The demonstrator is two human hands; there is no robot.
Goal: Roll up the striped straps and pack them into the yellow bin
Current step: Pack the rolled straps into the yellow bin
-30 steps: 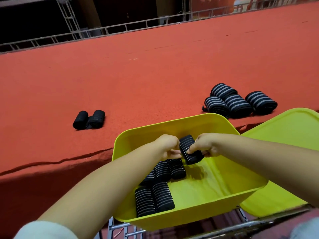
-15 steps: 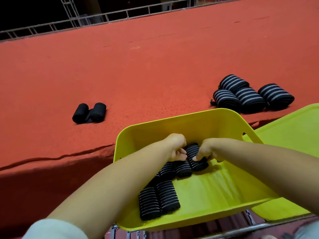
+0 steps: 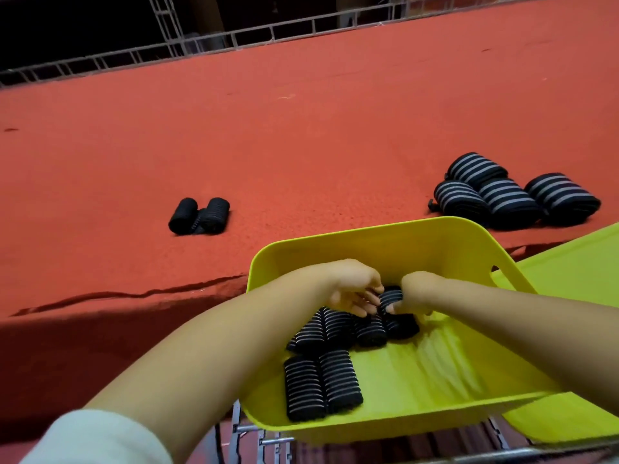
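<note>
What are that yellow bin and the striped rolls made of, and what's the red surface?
The yellow bin looks like smooth moulded plastic: its floor shows a soft sheen and its corners are rounded. The striped rolls seem to be woven, likely elastic fabric, matt and ribbed with pale stripes. The red surface appears to be felt-like cloth, fuzzy and creased at its edge.

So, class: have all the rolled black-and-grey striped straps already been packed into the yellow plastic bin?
No: four rolled striped straps lie on the red cloth-covered table, outside the yellow plastic bin.
</note>
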